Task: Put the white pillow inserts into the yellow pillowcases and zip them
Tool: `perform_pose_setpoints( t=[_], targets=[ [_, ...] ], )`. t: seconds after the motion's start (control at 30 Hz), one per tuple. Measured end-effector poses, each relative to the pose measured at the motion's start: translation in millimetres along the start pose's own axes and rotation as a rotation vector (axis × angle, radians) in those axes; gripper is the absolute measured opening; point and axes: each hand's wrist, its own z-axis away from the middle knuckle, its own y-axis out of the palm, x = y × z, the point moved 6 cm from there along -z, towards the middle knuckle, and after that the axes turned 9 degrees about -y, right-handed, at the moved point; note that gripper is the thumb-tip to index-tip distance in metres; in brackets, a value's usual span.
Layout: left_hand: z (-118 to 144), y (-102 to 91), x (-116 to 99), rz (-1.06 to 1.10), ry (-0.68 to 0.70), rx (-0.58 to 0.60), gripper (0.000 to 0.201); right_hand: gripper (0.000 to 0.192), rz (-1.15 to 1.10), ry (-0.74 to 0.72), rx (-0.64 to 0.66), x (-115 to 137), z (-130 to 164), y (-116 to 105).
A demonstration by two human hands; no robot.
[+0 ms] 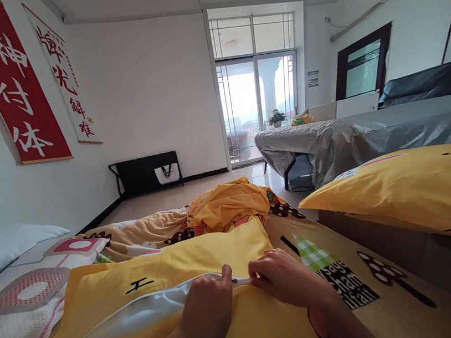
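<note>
Working the zipper (243, 281) on the yellow pillow cover (267, 320), laid on the patterned bedspread (401, 315), front and center. Pinching the zipper's right stretch between thumb and fingers of the right hand (286, 278). Curling the left hand (211, 302) over the zipper line just beside; cannot tell exact grip.

Keep the tape taut and straight, edges level. Tuck the white insert (153, 308) clear of the teeth; go slow, likely to snag.

Smooth, soft-looking cloth, loosely creased. Puffy, slightly sheeny inside. Long, lens-shaped gap toward the left.
</note>
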Motion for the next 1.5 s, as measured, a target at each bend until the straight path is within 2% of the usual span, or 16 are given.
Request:
perform_pose_setpoints(
  t=[0.17,0.33,0.43,0.6,0.7,0.8,0.97,1.13,1.37,1.5],
  targets=[
    [8,-0.4,14,0.024,-0.004,-0.099,0.040,0.012,-0.103,-0.081,-0.087,12,-4,0],
    [9,-6.4,15,0.066,0.029,-0.148,0.037,0.010,-0.185,-0.094,-0.209,29,-15,6],
    [11,-8.3,19,0.060,0.017,-0.144,0.034,0.013,-0.176,-0.071,-0.210,34,-23,16],
    [14,3.1,26,0.013,0.023,-0.123,0.032,0.011,-0.229,-0.076,-0.141,36,-28,27],
    [15,7.0,28,-0.009,0.015,-0.148,0.035,0.012,-0.267,-0.066,-0.117,34,-25,23],
    [15,2.7,29,0.011,0.005,-0.156,0.035,0.015,-0.347,-0.027,-0.132,28,-22,15],
    [16,-10.6,45,0.131,-0.138,-0.079,0.030,0.024,-0.456,0.010,-0.155,15,-21,13],
    [27,-14.4,62,0.192,-0.183,-0.062,0.029,0.023,-0.403,-0.061,-0.176,18,-19,12],
    [40,-3.9,89,0.167,-0.260,-0.109,0.031,0.024,-0.304,-0.103,-0.193,16,-19,14],
    [43,-1.5,93,0.141,-0.183,-0.211,0.034,0.007,-0.125,-0.262,-0.376,44,-19,11]
  ],
)
